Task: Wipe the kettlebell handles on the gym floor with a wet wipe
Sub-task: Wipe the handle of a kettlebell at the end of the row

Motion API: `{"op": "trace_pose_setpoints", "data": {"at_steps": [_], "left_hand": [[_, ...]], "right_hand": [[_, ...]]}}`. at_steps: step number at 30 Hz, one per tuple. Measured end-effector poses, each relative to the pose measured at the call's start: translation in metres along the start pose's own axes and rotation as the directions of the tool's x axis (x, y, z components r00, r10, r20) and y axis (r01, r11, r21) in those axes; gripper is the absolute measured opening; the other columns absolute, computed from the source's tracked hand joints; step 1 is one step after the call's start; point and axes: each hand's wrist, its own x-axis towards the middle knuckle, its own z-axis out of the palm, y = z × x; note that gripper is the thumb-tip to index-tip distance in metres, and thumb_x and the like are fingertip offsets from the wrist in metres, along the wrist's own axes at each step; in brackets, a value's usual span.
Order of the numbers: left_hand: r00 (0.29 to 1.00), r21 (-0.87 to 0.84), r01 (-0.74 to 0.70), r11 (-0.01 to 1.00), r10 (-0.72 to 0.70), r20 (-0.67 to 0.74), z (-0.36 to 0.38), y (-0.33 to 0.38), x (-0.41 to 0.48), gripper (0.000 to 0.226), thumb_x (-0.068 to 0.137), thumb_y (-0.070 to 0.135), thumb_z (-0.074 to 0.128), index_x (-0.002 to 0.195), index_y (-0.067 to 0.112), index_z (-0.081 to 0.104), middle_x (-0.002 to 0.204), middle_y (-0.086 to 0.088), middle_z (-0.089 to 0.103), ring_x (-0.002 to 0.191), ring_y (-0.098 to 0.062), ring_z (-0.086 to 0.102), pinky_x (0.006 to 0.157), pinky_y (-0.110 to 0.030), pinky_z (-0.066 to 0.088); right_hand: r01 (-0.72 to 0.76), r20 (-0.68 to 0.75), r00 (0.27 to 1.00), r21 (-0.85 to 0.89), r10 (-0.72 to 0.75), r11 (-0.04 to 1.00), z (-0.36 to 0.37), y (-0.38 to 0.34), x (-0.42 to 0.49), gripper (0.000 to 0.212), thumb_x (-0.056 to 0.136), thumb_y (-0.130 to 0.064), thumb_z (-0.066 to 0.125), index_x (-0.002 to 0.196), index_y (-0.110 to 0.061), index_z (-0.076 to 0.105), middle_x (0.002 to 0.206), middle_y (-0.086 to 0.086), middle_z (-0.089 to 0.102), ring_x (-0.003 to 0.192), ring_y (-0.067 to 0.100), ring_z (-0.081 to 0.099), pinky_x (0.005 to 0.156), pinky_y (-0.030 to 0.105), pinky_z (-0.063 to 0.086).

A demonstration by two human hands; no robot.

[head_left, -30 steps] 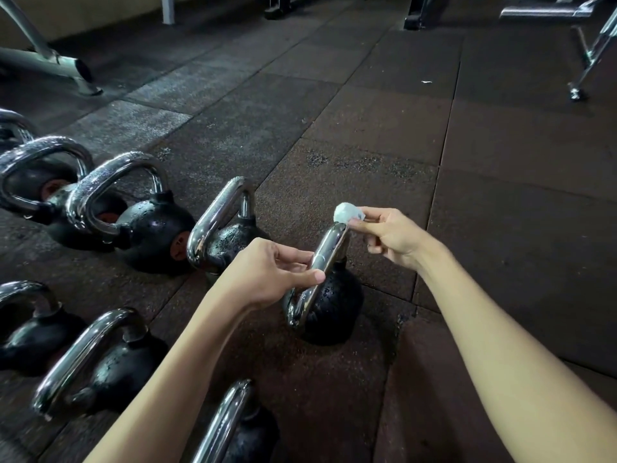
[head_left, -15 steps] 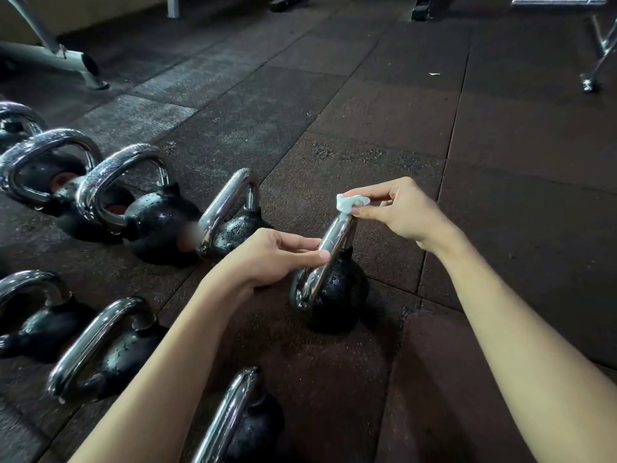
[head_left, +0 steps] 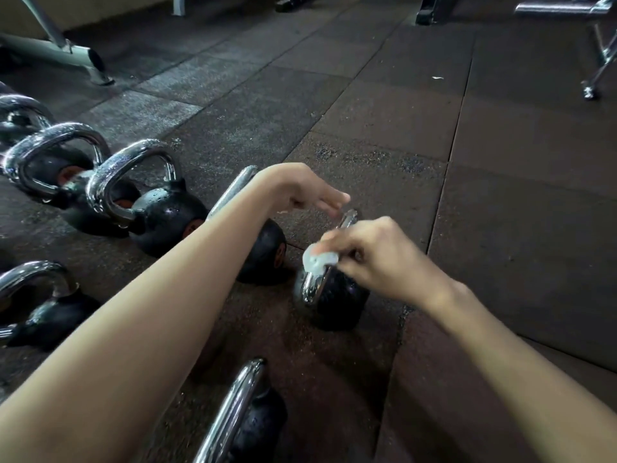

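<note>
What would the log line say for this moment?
step: wiping | right hand: pinches wet wipe against kettlebell handle | left hand: straight fingers over handle's far end | kettlebell: upright on floor

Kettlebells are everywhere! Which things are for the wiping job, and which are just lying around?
For the job: wet wipe in the right hand, left hand, kettlebell handle under the wipe, other kettlebells waiting.
Just lying about: grey bench leg, chrome frame, white scrap.

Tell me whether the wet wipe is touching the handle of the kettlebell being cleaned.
Touching. The head view shows the right hand pressing the wet wipe onto the chrome handle; the metal emerges straight from under the wipe, with no gap.
</note>
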Motion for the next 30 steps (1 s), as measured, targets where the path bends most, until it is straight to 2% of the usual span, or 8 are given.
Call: {"op": "trace_pose_setpoints", "data": {"at_steps": [2, 4, 12, 15, 16, 20, 26, 30], "left_hand": [[0.989, 0.092, 0.041, 0.995, -0.054, 0.141, 0.005, 0.008, 0.009, 0.055, 0.096, 0.059, 0.062, 0.132, 0.019, 0.069, 0.139, -0.009, 0.061, 0.127, -0.02, 0.061, 0.106, -0.035, 0.048], [0.982, 0.172, 0.069, 0.983, -0.097, 0.163, 0.008, 0.011, 0.018, 0.064, 0.09, 0.064, 0.066, 0.132, 0.016, 0.069, 0.161, -0.022, 0.031, 0.152, -0.037, 0.026, 0.123, -0.05, 0.025], [0.996, 0.054, -0.017, 0.998, 0.013, 0.085, 0.012, 0.0, 0.024, 0.055, 0.086, 0.057, 0.075, 0.123, 0.017, 0.076, 0.144, -0.003, 0.064, 0.142, -0.025, 0.047, 0.119, -0.045, 0.037], [0.993, -0.032, -0.12, 0.992, 0.12, -0.016, 0.02, -0.017, 0.026, 0.042, 0.078, 0.06, 0.081, 0.105, 0.027, 0.083, 0.119, 0.003, 0.077, 0.085, -0.017, 0.057, 0.074, -0.028, 0.047], [0.986, -0.048, -0.164, 0.985, 0.162, -0.049, 0.022, -0.024, 0.028, 0.041, 0.074, 0.061, 0.084, 0.101, 0.029, 0.084, 0.114, 0.006, 0.078, 0.082, -0.012, 0.058, 0.073, -0.026, 0.047], [0.96, -0.072, -0.279, 0.958, 0.277, -0.039, 0.027, -0.041, 0.032, 0.045, 0.072, 0.054, 0.088, 0.108, 0.026, 0.083, 0.108, 0.016, 0.078, 0.107, 0.002, 0.068, 0.111, -0.026, 0.047], [0.919, 0.021, -0.394, 0.919, 0.393, 0.015, 0.015, -0.035, 0.032, 0.041, 0.078, 0.046, 0.087, 0.109, 0.019, 0.082, 0.091, 0.013, 0.073, 0.078, -0.001, 0.059, 0.085, -0.024, 0.048], [0.876, -0.035, -0.471, 0.881, 0.472, 0.095, 0.013, -0.039, 0.029, 0.069, 0.082, 0.033, 0.087, 0.145, 0.03, 0.059, 0.087, 0.018, 0.078, 0.083, 0.011, 0.066, 0.093, -0.012, 0.047]], "right_hand": [[0.069, 0.026, 0.997, -0.018, -0.068, 0.997, 0.004, -0.008, -0.01, 0.028, 0.085, -0.006, 0.071, 0.107, -0.02, 0.08, 0.102, -0.01, 0.078, 0.096, 0.006, 0.072, 0.086, 0.031, 0.056], [0.04, -0.069, 0.997, -0.006, -0.04, 0.999, 0.002, -0.001, -0.011, 0.032, 0.083, -0.005, 0.071, 0.107, -0.022, 0.081, 0.102, -0.012, 0.078, 0.092, -0.003, 0.068, 0.086, 0.024, 0.054], [0.055, -0.039, 0.998, -0.09, -0.058, 0.994, 0.028, -0.015, -0.033, 0.04, 0.083, -0.002, 0.07, 0.111, -0.029, 0.076, 0.112, -0.018, 0.072, 0.073, 0.015, 0.055, 0.073, 0.033, 0.052], [-0.004, -0.181, 0.983, -0.122, -0.019, 0.992, 0.027, -0.009, -0.024, 0.031, 0.085, -0.009, 0.073, 0.11, -0.028, 0.078, 0.108, -0.017, 0.074, 0.071, 0.019, 0.054, 0.07, 0.038, 0.054], [-0.011, -0.198, 0.98, -0.139, -0.016, 0.99, 0.029, -0.01, -0.023, 0.033, 0.085, -0.008, 0.073, 0.11, -0.028, 0.077, 0.108, -0.016, 0.074, 0.07, 0.02, 0.052, 0.069, 0.038, 0.054], [0.056, -0.124, 0.989, -0.199, -0.081, 0.978, 0.042, -0.024, -0.043, 0.035, 0.086, -0.007, 0.067, 0.112, -0.028, 0.076, 0.119, -0.016, 0.071, 0.071, 0.016, 0.046, 0.066, 0.035, 0.053], [0.003, -0.224, 0.972, -0.298, -0.073, 0.955, 0.038, -0.023, -0.032, 0.031, 0.091, -0.012, 0.059, 0.112, -0.027, 0.076, 0.115, -0.015, 0.073, 0.072, 0.013, 0.038, 0.065, 0.033, 0.05], [0.175, -0.077, 0.966, -0.507, -0.246, 0.844, 0.055, -0.033, -0.052, 0.032, 0.096, -0.005, 0.056, 0.116, -0.023, 0.072, 0.119, -0.007, 0.071, 0.073, 0.02, 0.044, 0.059, 0.036, 0.043]]}}
